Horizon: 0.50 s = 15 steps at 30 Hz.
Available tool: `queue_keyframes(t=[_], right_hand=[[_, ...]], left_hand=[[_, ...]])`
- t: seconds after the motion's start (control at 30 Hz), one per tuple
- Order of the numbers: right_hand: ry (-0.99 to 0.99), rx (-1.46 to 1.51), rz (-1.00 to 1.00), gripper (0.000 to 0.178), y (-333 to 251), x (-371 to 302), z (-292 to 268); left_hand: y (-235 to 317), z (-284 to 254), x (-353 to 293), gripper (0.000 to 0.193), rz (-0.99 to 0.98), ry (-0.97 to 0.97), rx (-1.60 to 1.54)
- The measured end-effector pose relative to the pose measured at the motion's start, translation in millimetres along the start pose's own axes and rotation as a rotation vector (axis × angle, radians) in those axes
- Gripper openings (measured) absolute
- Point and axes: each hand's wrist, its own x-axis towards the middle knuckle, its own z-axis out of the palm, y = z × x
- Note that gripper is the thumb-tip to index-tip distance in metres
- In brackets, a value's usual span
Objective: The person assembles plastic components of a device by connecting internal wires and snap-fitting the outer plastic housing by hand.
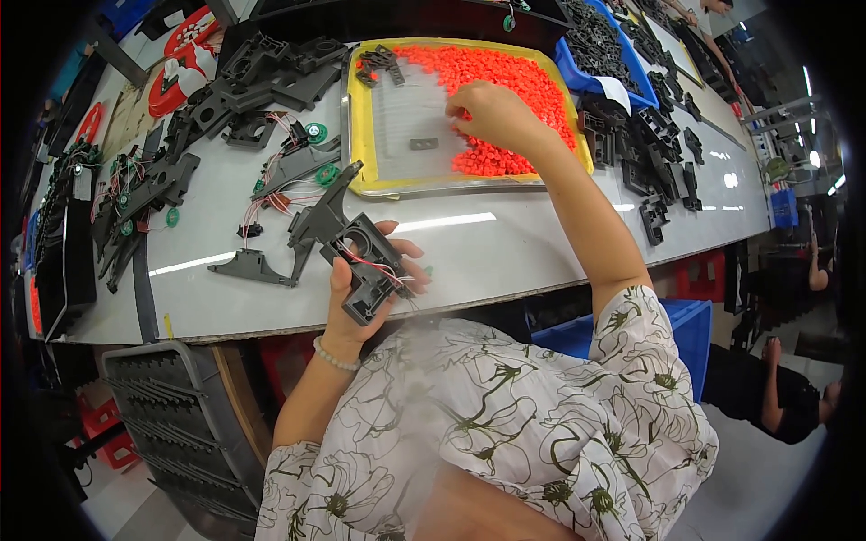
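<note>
Grey and glossy, the long workbench top (505, 243) runs across a factory room, with another person seated on the floor well off to the right. Largest on it is a yellow-rimmed metal tray (361, 135) heaped on its right side with small orange plastic pieces (505, 81), its left side mostly bare; it sits straight ahead, probably so either hand can reach in. To the left lies a spread of black moulded plastic housings with red and white wires and small green discs (271, 108), and a blue bin of black parts (604, 54) stands just beyond the tray.

Nearer the bench edge, the left hand (356, 298) is wrapped around a black plastic housing shaped like an angled bracket (365, 261), thumb on one side and fingers on the other. It is held tilted, open face up, seemingly to keep its round recess and thin red wires accessible. The right hand (492, 113) rests on the orange pieces with fingertips curled down among them; whether it has pinched one cannot be told.
</note>
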Motion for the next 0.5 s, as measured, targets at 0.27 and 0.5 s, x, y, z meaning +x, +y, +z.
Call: queue_keyframes(t=[0.27, 0.5], right_hand=[[0.047, -0.017, -0.093, 0.01, 1, -7, 14], [0.237, 0.114, -0.221, 0.01, -27, -14, 20]], left_hand=[[0, -3, 0, 0.083, -0.013, -0.001, 0.04], [2, 1, 1, 0.082, -0.017, -0.006, -0.021]])
